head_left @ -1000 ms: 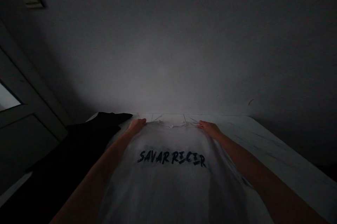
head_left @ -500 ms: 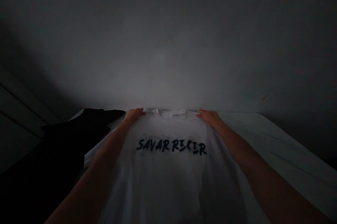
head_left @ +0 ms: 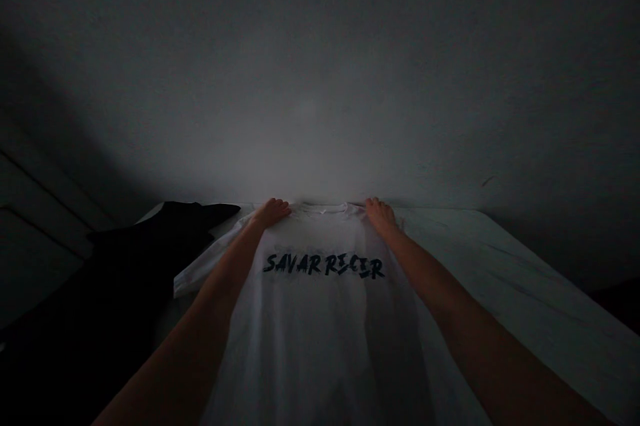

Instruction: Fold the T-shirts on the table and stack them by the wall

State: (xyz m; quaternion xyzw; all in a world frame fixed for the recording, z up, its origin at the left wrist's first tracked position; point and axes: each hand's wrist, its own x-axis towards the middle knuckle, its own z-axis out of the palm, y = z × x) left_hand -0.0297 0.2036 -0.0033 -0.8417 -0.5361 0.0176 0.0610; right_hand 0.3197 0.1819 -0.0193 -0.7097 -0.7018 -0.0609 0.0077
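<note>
Nearest, two bare arms reach forward from the bottom corners, the left arm (head_left: 200, 326) on one side and the right arm (head_left: 465, 319) on the other. Between them a white T-shirt (head_left: 310, 326) is spread out on the surface (head_left: 500, 266), its front facing up. Its near end runs out of view. Soft folds run down it, and a dark shadow lies on its right part. To the left is a big black piece of clothing (head_left: 135, 279), too dark to show its shape well. The shirt's left sleeve (head_left: 193, 277) pokes out past the left arm, just beside the black cloth.

Farther up the shirt, dark, rough letters (head_left: 324, 266) spell "SAVAR RECER". Past them, the left hand (head_left: 273, 211) touches one shoulder of the shirt and the right hand (head_left: 381, 215) touches the other. The fingers of both hands are bent, but it is too dark to tell if they pinch the cloth. The round collar (head_left: 324, 209) sits between the hands, near the surface's far edge.

Behind that is a plain gray wall (head_left: 310, 79) with a small mark (head_left: 487, 181) low on the right.
</note>
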